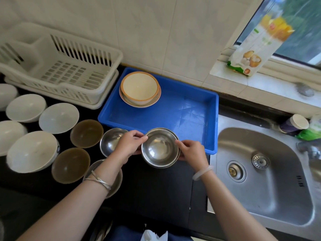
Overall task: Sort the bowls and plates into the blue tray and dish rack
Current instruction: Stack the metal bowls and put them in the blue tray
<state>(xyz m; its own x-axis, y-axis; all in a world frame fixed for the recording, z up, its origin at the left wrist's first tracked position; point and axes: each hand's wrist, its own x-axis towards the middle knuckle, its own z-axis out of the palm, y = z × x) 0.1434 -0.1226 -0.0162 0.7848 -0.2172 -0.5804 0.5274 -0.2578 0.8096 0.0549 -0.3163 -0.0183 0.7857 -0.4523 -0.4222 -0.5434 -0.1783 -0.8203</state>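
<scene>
My left hand (130,143) and my right hand (190,150) both pinch the rim of a stack of steel bowls (160,148), one on each side, just in front of the blue tray (182,110). In the tray's far left corner a cream bowl with an orange rim (139,87) sits nested in another. The white dish rack (66,70) stands to the tray's left with nothing in it. More steel bowls (111,141) lie under my left hand and forearm. Two brown bowls (86,133) and several white bowls (59,118) sit on the dark counter at left.
A steel sink (264,180) lies to the right, with a tap (311,150) at its far edge. A food packet (257,47) leans on the window sill. A cup (295,124) and a green item sit behind the sink.
</scene>
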